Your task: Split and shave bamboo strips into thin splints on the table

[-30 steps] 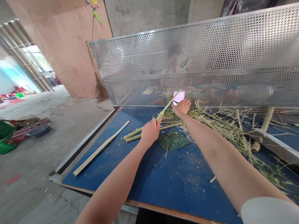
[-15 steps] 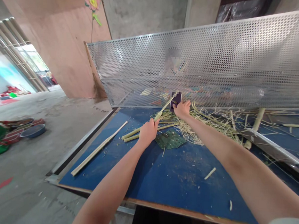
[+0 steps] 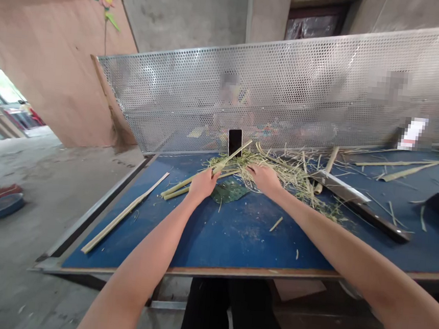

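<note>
My left hand is closed around a pale green bamboo strip, which slants up to the right and passes in front of a phone. The phone leans upright against the perforated metal screen. My right hand is low over a heap of thin shavings, its fingers drawn together; what they hold, if anything, is too small to make out. Between and below the hands lies a dark green mottled sheet. Split bamboo pieces rest beside my left hand.
A long pale strip lies on the left of the blue tabletop. To the right is a broad knife with a dark handle. The metal screen stands along the back edge. Basins sit on the floor at left.
My right hand has come away from the phone and down to the shavings. My left hand still grips the bamboo strip. The view has swung right, showing more of the table there.
</note>
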The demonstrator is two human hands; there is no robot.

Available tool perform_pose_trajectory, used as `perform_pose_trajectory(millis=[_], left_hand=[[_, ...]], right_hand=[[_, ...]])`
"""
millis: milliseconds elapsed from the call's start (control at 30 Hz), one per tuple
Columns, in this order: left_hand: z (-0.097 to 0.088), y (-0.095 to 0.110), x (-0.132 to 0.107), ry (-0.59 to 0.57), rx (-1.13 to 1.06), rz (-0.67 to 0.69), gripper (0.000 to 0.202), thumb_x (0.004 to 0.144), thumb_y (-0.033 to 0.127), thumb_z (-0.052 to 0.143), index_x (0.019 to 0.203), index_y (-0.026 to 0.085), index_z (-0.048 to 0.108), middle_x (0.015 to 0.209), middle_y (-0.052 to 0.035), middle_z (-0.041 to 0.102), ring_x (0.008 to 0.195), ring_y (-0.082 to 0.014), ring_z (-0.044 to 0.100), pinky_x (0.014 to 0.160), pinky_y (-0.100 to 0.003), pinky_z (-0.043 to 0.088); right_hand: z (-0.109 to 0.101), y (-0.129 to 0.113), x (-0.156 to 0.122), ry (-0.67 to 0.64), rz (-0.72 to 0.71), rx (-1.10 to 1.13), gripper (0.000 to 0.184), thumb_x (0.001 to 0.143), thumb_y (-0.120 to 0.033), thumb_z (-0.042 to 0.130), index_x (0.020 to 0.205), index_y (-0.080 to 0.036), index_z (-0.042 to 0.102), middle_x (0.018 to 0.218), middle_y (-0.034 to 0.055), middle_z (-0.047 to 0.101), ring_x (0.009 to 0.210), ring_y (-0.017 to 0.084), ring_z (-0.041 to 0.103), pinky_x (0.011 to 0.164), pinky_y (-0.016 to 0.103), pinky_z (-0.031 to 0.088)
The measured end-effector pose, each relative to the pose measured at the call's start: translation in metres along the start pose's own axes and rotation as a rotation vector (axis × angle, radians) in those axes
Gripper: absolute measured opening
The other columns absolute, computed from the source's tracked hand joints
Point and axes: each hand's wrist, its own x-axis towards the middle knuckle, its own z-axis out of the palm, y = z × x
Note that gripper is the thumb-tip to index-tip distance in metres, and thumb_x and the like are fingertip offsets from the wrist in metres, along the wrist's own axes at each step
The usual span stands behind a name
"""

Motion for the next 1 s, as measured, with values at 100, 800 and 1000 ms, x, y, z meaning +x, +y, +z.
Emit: perform_pose_trajectory(millis=[100, 800, 1000], left_hand=[[0.000, 0.001, 0.000, 0.014, -0.012, 0.025, 0.047, 0.113, 0.059, 0.040, 0.112, 0.022, 0.070, 0.102, -0.0145, 0.081, 0.095, -0.0316, 0.079, 0.079, -0.034, 0.054], [0.002, 0.004, -0.006, 0.015, -0.053, 0.209, 0.046, 0.111, 0.063, 0.044, 0.102, 0.025, 0.068, 0.088, -0.0096, 0.076, 0.087, -0.0291, 0.075, 0.076, -0.033, 0.049], [0.003, 0.005, -0.008, 0.007, -0.117, 0.252, 0.047, 0.109, 0.064, 0.045, 0.096, 0.024, 0.067, 0.079, -0.0082, 0.073, 0.073, -0.0267, 0.070, 0.068, -0.033, 0.044]], right_hand=[[0.006, -0.007, -0.008, -0.073, -0.081, 0.060, 0.048, 0.113, -0.060, 0.041, 0.103, -0.022, 0.069, 0.092, 0.0132, 0.074, 0.088, 0.032, 0.071, 0.079, 0.038, 0.049], [0.016, -0.008, -0.016, -0.052, -0.114, 0.247, 0.037, 0.116, -0.047, 0.036, 0.104, -0.025, 0.063, 0.085, 0.0069, 0.071, 0.079, 0.026, 0.067, 0.070, 0.033, 0.041], [0.018, -0.006, -0.015, -0.077, -0.098, 0.244, 0.051, 0.118, -0.051, 0.030, 0.089, -0.023, 0.063, 0.087, 0.0098, 0.073, 0.084, 0.026, 0.069, 0.075, 0.033, 0.043]])
